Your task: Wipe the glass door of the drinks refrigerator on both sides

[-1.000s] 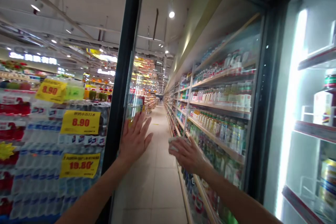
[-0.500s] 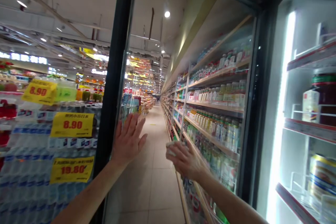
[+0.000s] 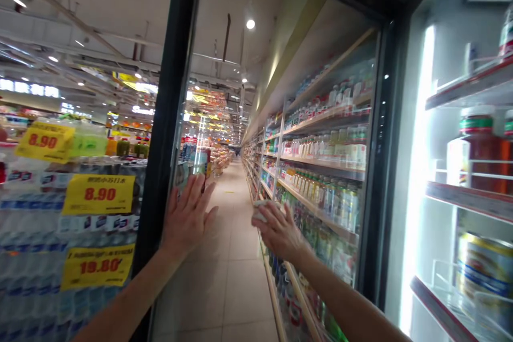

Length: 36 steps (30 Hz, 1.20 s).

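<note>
A glass cooler door (image 3: 236, 299) with a black frame (image 3: 170, 80) stands swung out in front of me. My left hand (image 3: 187, 222) lies open, fingers spread, against the pane beside the frame's left upright. In the middle of the pane is my right hand (image 3: 280, 230), its fingers bent over a small white cloth (image 3: 260, 214) pressed to the glass. Most of the cloth is hidden under the fingers, and it could be a tissue.
To the right is the lit cooler, with a juice bottle (image 3: 476, 149) and cans (image 3: 484, 267) on wire-fronted shelves. Bottled-drink shelves (image 3: 320, 165) and a tiled aisle (image 3: 230, 214) show through the glass. At left stand stacked water bottles (image 3: 32, 256) with yellow price signs (image 3: 100, 194).
The view has shifted slightly, so the door and cooler sit further left. My right hand, with the cloth, has moved a little up on the glass. My left hand keeps its place by the frame.
</note>
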### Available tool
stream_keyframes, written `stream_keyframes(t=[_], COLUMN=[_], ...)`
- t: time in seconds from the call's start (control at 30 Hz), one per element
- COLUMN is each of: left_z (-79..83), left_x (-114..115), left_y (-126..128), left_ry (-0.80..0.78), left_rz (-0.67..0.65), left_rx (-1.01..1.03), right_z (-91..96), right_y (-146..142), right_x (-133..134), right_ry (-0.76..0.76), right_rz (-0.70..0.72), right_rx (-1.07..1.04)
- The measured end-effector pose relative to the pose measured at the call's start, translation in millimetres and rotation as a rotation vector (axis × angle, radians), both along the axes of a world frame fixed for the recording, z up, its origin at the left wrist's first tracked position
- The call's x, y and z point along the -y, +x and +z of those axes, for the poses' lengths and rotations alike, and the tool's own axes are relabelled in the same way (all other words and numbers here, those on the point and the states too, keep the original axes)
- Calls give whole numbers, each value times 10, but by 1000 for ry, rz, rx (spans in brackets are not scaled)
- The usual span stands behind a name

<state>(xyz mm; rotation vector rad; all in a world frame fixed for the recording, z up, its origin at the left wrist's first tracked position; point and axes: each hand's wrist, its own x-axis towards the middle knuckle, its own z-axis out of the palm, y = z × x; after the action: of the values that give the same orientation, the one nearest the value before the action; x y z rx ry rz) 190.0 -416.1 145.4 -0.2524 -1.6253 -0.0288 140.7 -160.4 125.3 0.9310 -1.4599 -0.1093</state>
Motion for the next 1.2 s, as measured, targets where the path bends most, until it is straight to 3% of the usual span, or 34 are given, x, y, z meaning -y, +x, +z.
stream_keyframes(t=[0.13,0.2,0.27,0.4,0.5,0.57,0.67,0.73,0.77,0.83,0.97,1.03,1.1,1.2], left_z=[-1,-2,-2,-2,1,2,2,2,2,2,5,6,5,7], left_x=[7,8,7,10,20,21,8,-4,-9,-14,-5,0,0,-11], left_y=[7,10,12,9,0,-2,7,19,24,32,24,17,16,33], left_ry=[5,2,3,5,-1,-14,-10,3,4,8,-1,-9,-4,11], left_rz=[0,-2,-7,-13,-7,1,7,6,4,0,-2,2,-3,-13], left_rx=[17,22,26,28,18,7,14,22,23,17,9,3,9,24], right_z=[468,567,483,106,48,135,292,339,338,295,174,156,173,257], right_y=[-219,-276,-249,-92,-92,-171,-327,-389,-396,-358,-181,-135,-157,-297], right_x=[-323,-432,-407,-97,-98,-336,-815,-976,-966,-770,-160,-86,-271,-828], right_ry=[-498,-645,-624,-290,-224,-375,-808,-1071,-1131,-1059,-508,-325,-341,-671], right_rz=[-56,-76,-83,-56,-40,-76,-131,-122,-111,-91,-48,-36,-60,-126], right_rx=[19,33,21,-1,-17,-8,49,76,79,73,70,69,60,67])
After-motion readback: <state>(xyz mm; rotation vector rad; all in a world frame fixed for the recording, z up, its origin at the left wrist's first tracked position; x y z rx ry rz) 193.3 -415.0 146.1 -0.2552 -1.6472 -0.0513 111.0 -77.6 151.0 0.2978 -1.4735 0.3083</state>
